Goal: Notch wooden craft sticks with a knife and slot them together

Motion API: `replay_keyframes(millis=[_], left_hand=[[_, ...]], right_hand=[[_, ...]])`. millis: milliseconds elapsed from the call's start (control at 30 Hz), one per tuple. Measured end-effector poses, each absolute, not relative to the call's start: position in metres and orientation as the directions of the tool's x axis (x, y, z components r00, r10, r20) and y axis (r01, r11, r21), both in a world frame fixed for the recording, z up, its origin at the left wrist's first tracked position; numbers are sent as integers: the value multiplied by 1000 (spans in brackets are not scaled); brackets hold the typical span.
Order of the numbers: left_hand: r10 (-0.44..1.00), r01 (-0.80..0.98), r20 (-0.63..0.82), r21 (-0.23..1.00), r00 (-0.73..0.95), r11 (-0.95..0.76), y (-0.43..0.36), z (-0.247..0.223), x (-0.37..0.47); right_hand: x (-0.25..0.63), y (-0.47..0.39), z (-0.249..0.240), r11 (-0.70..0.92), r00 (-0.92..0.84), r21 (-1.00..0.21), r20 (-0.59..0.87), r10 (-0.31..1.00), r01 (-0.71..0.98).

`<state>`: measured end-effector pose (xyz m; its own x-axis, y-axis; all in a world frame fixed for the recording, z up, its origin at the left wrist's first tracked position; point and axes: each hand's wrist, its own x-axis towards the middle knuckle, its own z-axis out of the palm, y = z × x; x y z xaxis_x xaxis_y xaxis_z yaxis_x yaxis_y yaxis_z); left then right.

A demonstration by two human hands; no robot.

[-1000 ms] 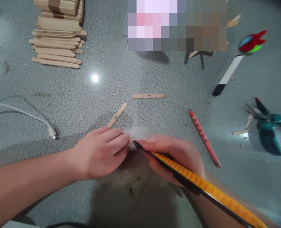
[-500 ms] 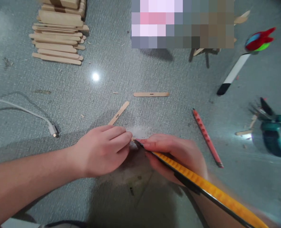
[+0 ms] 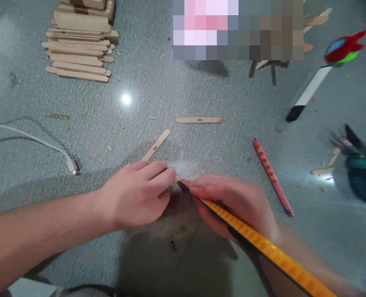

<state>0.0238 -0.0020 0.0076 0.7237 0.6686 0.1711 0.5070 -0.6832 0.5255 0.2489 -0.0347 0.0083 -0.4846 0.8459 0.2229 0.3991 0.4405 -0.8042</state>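
Observation:
My left hand [image 3: 139, 192] is closed, pressing down on the table with a craft stick [image 3: 177, 180] in its fingers; only the stick's small tip shows. In my right hand [image 3: 237, 198] is a yellow utility knife [image 3: 263, 243], its blade end meeting that tip. Another craft stick [image 3: 157, 144] with a small slot cut in its middle lies slanted just beyond my left hand, its lower end hidden. Farther off, a second slotted craft stick [image 3: 189, 120] lies flat. Pale dust [image 3: 185, 168] covers the table between my hands.
Stacked craft sticks [image 3: 80, 47] sit at the back left. A white cable [image 3: 46, 144] reaches in from the left. To the right lie a red pencil [image 3: 274, 177], a white-and-black pen-like tool [image 3: 309, 93] and green-handled pliers [image 3: 362, 169]. A blurred-out patch covers the top.
The knife's handle has tilted a little while its blade stays at the stick's tip. Both hands keep their grip; the whole view has shifted slightly.

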Motion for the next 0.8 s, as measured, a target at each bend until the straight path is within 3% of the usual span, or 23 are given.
replay_keyframes(millis=[267, 467, 667, 800], left_hand=[[612, 470, 197, 478, 766, -742, 5, 6, 22], [511, 445, 253, 277, 821, -852, 16, 8, 19], [543, 475, 192, 309, 817, -824, 16, 5, 20], [476, 390, 181, 366, 860, -845, 21, 9, 14]], right_hand=[[258, -36, 6, 392, -383, -832, 240, 892, 392], [256, -41, 6, 249, -235, -927, 186, 954, 279], [256, -44, 7, 158, -139, -958, 127, 982, 241], [258, -44, 8, 112, -124, -962, 83, 989, 247]])
